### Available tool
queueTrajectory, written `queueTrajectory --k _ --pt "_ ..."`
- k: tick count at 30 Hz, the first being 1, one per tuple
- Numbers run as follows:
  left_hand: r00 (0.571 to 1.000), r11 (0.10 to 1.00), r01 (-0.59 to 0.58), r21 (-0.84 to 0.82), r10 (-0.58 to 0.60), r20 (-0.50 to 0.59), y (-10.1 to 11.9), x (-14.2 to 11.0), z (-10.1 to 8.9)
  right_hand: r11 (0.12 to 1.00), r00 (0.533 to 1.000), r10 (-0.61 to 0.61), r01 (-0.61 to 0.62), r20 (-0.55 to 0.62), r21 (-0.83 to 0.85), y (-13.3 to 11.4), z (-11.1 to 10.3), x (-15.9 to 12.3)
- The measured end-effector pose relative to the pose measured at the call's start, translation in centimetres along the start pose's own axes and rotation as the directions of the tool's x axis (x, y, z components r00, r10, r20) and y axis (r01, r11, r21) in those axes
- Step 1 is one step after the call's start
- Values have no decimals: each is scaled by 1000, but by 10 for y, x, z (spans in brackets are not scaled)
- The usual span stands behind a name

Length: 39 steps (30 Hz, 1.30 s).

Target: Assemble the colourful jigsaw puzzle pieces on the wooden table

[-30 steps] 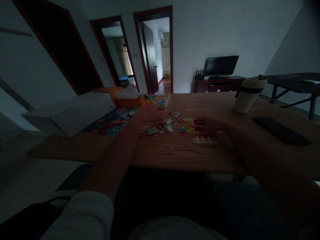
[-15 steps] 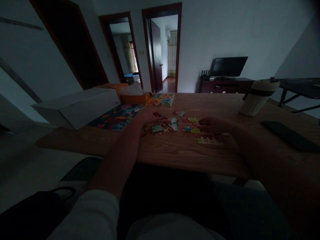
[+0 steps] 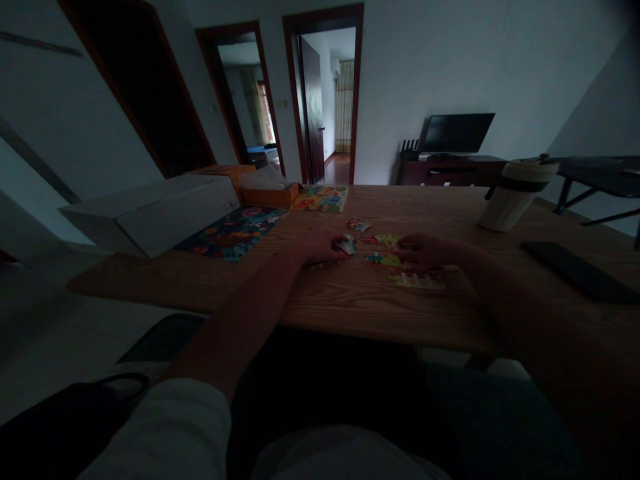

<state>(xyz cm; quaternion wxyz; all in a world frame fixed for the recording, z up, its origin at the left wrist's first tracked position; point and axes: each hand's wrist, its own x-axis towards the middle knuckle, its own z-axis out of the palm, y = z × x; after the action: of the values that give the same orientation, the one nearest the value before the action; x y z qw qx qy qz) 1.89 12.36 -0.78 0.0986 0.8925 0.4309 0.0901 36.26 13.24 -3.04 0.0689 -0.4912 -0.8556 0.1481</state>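
My left hand (image 3: 320, 246) reaches over the heap of loose jigsaw pieces, its fingers curled around puzzle pieces (image 3: 347, 246) with white and red on them. Most of that heap is hidden beneath the hand. On the right, my right hand (image 3: 423, 249) has its fingertips bent down onto a puzzle piece at the edge of a partly joined yellow-green section (image 3: 389, 259). Just nearer to me lies a strip of joined pieces (image 3: 419, 280) with a white fence pattern. A few red and white pieces (image 3: 357, 225) rest apart, farther back.
A wooden table (image 3: 350, 307) carries a white box (image 3: 155, 213), a dark patterned sheet (image 3: 235, 233), a colourful sheet (image 3: 323, 199) and an orange tissue box (image 3: 270, 195) at the left. To the right stand a tumbler (image 3: 515, 197) and a dark flat slab (image 3: 583, 272).
My left hand has moved right from the heap's left side and closed over the pieces there, covering most of them. The right hand stays almost where it was.
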Motion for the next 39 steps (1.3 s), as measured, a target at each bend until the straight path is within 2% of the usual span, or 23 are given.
queueTrajectory --k 4,8,11,13,15,18,21,28,30,32,36,37,39 --pt "1000 999 10 -43 -11 -27 -1 -4 -8 999 1000 8 -9 20 43 1 1 0" --pt "979 989 149 -23 -151 -139 -3 -9 -20 999 1000 -2 1 29 34 3 1 1" --pt "964 977 211 -7 -210 -165 -8 -12 -24 999 1000 5 -6 21 41 5 1 2" --pt "964 977 213 -14 -213 -157 -11 -10 -21 999 1000 11 -12 22 45 5 1 2" --pt "977 986 167 -19 -168 -133 -13 -6 -15 999 1000 1 -2 29 42 3 0 1" --pt "996 997 79 24 -78 -50 -12 1 -1 1000 1000 5 -5 29 14 0 -1 0" --pt "997 995 69 67 -70 16 -9 6 6 999 998 32 -33 51 18 -2 -2 -1" --pt "992 991 102 85 -108 69 -3 1 -3 999 999 18 -20 32 48 1 1 0" --pt "994 991 96 98 -101 50 0 0 -3 994 998 65 -64 -7 89 7 -2 0" --pt "993 989 111 101 -113 17 4 3 -1 979 984 146 -129 -102 157 16 -9 -1" --pt "971 973 222 67 -214 -109 10 18 10 945 894 289 -209 -342 251 28 -23 -3" --pt "966 972 230 43 -222 -135 11 22 13 942 880 306 -224 -364 250 29 -24 -3" --pt "962 975 221 1 -218 -162 12 29 17 939 880 325 -255 -347 233 26 -24 -3"
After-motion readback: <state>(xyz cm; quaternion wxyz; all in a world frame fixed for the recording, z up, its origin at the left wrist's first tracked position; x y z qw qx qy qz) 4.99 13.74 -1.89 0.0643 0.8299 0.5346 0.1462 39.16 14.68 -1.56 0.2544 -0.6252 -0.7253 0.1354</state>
